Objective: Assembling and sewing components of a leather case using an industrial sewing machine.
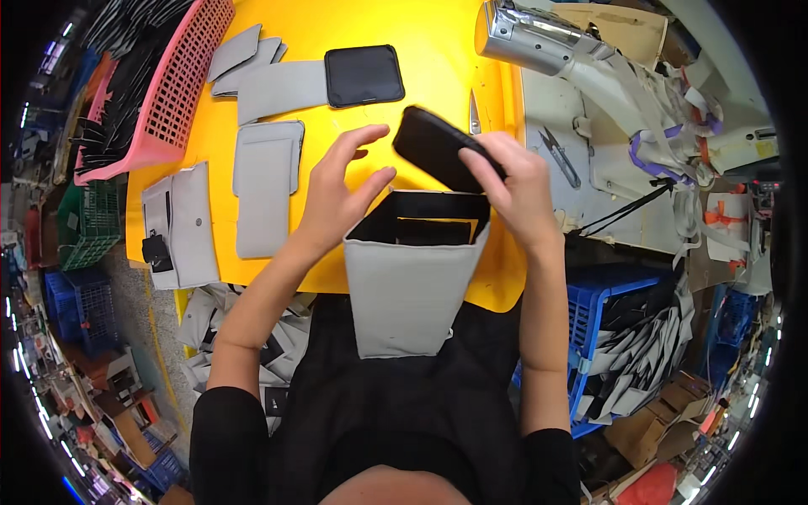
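My right hand (pixel 513 181) grips a thin black rectangular piece (pixel 433 143), held tilted over the table. My left hand (pixel 345 185) is raised at the left of it, fingers apart and empty. Below both hands an open grey fabric pouch (pixel 408 303) with a black lining rests upright at the table's near edge, against my lap. Beyond my hands lie a black square piece (pixel 364 74) and grey flat panels (pixel 263 215) on the yellow work surface (pixel 311 25).
At the left are a pink basket (pixel 168 118) of black pieces and a grey folded pouch (pixel 181 223). A sewing machine (pixel 522 42), scissors (pixel 474 109) and snips (pixel 560 160) are at the back right. A blue crate (pixel 581 295) of pieces stands below right.
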`<state>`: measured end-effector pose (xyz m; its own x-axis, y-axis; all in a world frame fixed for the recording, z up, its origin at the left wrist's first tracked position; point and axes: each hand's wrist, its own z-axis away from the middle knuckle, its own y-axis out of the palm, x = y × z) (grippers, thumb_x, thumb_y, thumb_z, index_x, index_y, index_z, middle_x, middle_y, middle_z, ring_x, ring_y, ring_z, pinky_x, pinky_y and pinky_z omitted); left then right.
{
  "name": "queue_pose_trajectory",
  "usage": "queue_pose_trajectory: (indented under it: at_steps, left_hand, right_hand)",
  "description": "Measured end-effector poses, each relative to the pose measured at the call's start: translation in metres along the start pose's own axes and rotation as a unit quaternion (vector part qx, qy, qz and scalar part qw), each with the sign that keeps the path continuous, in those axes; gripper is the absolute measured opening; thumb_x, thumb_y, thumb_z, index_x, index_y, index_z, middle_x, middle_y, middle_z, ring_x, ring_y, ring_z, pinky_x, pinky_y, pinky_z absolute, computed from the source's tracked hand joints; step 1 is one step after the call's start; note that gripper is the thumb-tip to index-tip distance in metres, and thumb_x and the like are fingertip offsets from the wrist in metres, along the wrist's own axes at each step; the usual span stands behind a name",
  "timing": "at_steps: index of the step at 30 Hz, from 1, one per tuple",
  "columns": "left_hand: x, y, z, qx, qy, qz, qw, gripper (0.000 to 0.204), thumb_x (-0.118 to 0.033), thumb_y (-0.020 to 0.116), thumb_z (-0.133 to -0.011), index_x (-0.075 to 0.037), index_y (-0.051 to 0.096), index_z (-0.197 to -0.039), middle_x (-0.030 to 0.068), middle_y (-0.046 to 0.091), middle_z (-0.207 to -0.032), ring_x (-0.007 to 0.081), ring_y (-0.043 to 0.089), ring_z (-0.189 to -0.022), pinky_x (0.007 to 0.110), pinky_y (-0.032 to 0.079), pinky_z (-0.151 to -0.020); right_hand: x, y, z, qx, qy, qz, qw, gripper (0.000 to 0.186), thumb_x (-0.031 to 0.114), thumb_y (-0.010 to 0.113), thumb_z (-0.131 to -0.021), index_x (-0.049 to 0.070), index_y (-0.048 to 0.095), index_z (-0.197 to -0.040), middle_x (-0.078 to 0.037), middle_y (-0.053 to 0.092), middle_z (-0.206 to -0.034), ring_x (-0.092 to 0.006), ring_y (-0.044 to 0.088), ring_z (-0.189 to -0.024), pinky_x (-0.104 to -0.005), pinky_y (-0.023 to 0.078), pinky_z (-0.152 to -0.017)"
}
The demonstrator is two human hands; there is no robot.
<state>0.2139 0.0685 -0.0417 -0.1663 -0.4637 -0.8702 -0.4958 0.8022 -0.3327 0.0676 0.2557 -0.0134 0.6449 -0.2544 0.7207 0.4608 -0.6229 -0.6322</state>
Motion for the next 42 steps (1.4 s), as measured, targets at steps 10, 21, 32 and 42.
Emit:
queue_pose_trajectory:
  at_steps: [10, 21, 32, 42]
  left_hand:
    - [-0.033, -0.027, 0.033, 0.289, 0.147, 0.089, 0.942, 0.009, -0.004, 0.068, -0.081, 0.0, 0.07, -0.089, 0.0096, 0.063, -0.091, 0.0225, 0.056, -0.088, 0.037, 0.047, -0.093]
    - [-0.092, -0.017, 0.038, 0.13, 0.056, -0.085, 0.986, 0.006, -0.008, 0.071, -0.076, -0.004, 0.07, -0.08, 0.011, 0.062, -0.109, 0.0215, 0.047, -0.096, 0.035, 0.043, -0.079]
    - [-0.103, -0.013, 0.035, 0.126, 0.035, -0.139, 0.982, 0.005, 0.0, 0.068, -0.08, -0.004, 0.064, -0.079, 0.0072, 0.063, -0.116, 0.0209, 0.048, -0.094, 0.027, 0.042, -0.073]
    - [-0.101, -0.024, 0.037, 0.164, -0.137, -0.028, 0.977, 0.011, -0.006, 0.068, -0.082, -0.003, 0.062, -0.075, 0.0118, 0.069, -0.102, 0.0171, 0.048, -0.077, 0.029, 0.041, -0.072]
  right_hand:
    - [0.021, -0.015, 0.035, -0.255, -0.011, -0.15, 0.955, 0.014, 0.003, 0.066, -0.088, -0.005, 0.067, -0.099, -0.003, 0.062, -0.08, -0.0108, 0.047, -0.066, -0.0212, 0.038, -0.063]
    - [0.014, -0.043, 0.037, 0.134, -0.155, -0.108, 0.973, 0.019, 0.003, 0.073, -0.079, -0.005, 0.067, -0.096, -0.007, 0.063, -0.076, -0.0155, 0.05, -0.056, -0.0247, 0.04, -0.055]
    - [0.019, -0.038, 0.034, 0.263, -0.133, -0.108, 0.95, 0.017, 0.003, 0.073, -0.08, -0.001, 0.069, -0.097, -0.006, 0.068, -0.084, -0.0168, 0.057, -0.06, -0.0247, 0.044, -0.058]
    - [0.02, -0.045, 0.047, 0.219, -0.153, -0.201, 0.942, 0.015, 0.003, 0.076, -0.077, 0.003, 0.065, -0.086, -0.009, 0.065, -0.099, -0.0195, 0.06, -0.081, -0.0263, 0.046, -0.07]
